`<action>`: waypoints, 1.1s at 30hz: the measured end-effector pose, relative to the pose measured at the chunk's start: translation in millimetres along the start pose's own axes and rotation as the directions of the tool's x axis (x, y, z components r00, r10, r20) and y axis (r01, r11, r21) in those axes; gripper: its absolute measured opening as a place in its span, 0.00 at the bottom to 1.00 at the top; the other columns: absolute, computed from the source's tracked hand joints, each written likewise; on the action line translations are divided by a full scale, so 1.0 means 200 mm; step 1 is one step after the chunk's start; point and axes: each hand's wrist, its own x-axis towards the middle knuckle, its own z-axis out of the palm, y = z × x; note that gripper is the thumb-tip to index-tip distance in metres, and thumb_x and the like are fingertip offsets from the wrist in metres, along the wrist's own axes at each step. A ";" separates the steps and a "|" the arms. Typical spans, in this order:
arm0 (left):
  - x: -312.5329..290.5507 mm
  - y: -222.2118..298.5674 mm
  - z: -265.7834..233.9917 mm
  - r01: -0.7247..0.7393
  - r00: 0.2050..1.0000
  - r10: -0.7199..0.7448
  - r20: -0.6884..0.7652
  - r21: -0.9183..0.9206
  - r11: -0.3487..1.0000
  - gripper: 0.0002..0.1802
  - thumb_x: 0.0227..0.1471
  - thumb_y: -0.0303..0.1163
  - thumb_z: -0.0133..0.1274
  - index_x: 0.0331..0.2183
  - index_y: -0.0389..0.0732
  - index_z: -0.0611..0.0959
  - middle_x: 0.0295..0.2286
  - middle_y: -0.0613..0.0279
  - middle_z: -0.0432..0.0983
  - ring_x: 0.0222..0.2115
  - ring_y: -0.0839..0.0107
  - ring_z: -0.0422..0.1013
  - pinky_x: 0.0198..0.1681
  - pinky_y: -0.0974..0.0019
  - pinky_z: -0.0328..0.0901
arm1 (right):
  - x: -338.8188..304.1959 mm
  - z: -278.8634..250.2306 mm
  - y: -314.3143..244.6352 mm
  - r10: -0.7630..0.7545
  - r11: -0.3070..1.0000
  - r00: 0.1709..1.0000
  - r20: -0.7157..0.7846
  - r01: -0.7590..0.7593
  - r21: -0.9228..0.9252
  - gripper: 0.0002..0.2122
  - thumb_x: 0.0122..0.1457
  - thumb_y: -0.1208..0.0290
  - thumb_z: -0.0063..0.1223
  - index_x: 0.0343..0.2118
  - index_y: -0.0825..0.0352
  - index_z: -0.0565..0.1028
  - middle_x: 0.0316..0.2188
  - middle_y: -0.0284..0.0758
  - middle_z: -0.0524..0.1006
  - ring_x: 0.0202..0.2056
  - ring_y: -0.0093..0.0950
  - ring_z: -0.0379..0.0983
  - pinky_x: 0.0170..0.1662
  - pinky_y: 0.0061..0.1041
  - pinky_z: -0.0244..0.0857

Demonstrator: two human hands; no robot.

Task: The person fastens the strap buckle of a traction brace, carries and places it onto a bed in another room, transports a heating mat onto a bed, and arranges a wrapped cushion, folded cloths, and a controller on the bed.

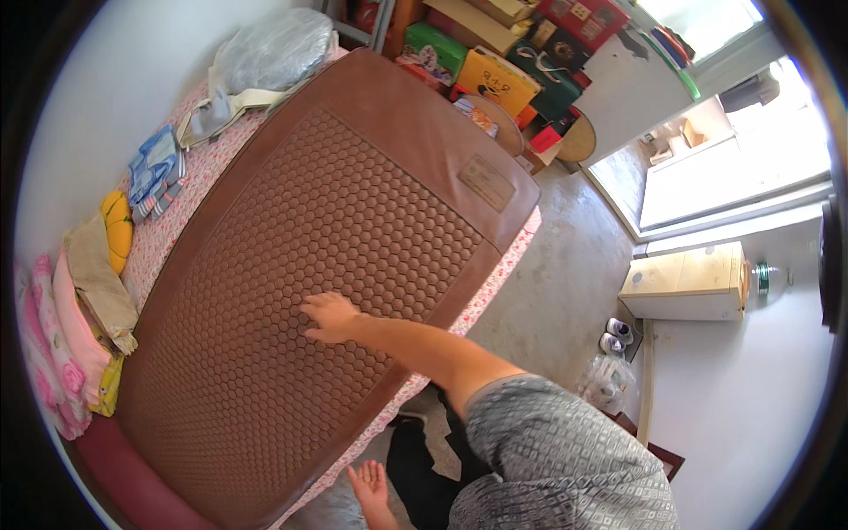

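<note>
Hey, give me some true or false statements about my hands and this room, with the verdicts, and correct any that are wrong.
1. The right hand is over the brown mat with a honeycomb-patterned panel. True.
2. A folded blue patterned cloth lies on the pink floral bed sheet. True.
3. The left hand is gripping that cloth. False: it shows beside the bed's near edge, holding nothing visible.
4. The pair of dark-and-white shoes is on the mat. False: they are on the floor side of the room, near the pale wooden cabinet.
5. A clear plastic-wrapped bundle lies on the wall side of the bed. True.
</note>
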 end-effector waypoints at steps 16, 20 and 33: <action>-0.25 -0.32 0.00 -0.033 0.984 0.008 0.176 0.140 0.990 0.56 0.55 0.57 0.59 0.68 0.39 0.46 0.66 0.55 0.52 0.64 0.58 0.57 0.64 0.51 0.59 | -2.78 -0.55 1.13 0.996 0.086 0.078 -0.039 -0.960 0.268 0.34 0.52 0.46 0.63 0.54 0.71 0.75 0.53 0.49 0.77 0.56 0.42 0.72 0.60 0.35 0.64; -0.40 -0.35 -0.08 -0.083 0.995 0.070 0.074 0.191 0.978 0.57 0.54 0.58 0.60 0.68 0.39 0.47 0.66 0.55 0.53 0.63 0.56 0.57 0.64 0.51 0.59 | -2.69 -0.70 1.43 0.976 0.218 0.212 -0.052 -0.932 0.289 0.35 0.53 0.46 0.62 0.54 0.73 0.75 0.52 0.50 0.77 0.56 0.42 0.72 0.60 0.35 0.64; -0.96 -1.19 1.07 -0.021 1.000 0.017 0.014 0.354 0.935 0.38 0.61 0.53 0.53 0.60 0.35 0.64 0.58 0.55 0.64 0.57 0.56 0.65 0.61 0.52 0.63 | -1.55 -1.64 2.32 0.819 0.551 0.548 -0.171 -0.665 0.504 0.44 0.49 0.40 0.64 0.60 0.72 0.68 0.55 0.50 0.74 0.58 0.43 0.70 0.61 0.35 0.63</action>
